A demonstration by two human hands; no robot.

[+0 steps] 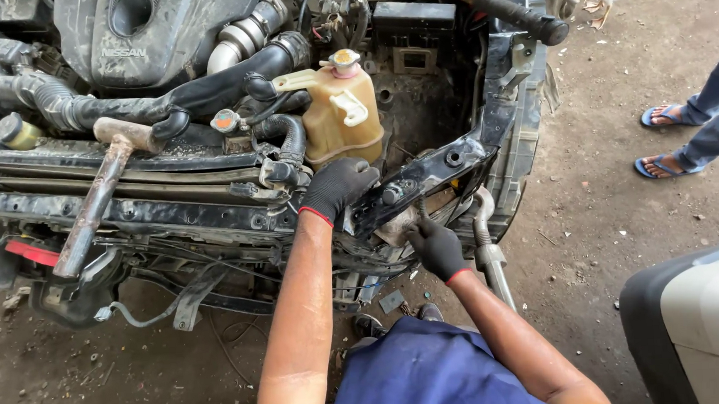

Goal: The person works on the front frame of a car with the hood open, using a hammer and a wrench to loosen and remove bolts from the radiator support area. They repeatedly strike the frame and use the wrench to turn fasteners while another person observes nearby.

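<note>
No packages, signs or screens show; the only lettering is a raised badge, grey like the dusty engine cover it sits on, up and left of the yellowish coolant tank

You are wearing black gloves with red cuffs on your left hand and your right hand. Your trousers are showing dark blue. The tank is glowing cream-yellow under a pinkish cap. The bracket is gleaming glossy black. The hammer is looking rusty brown. The sandals are showing blue.
</note>
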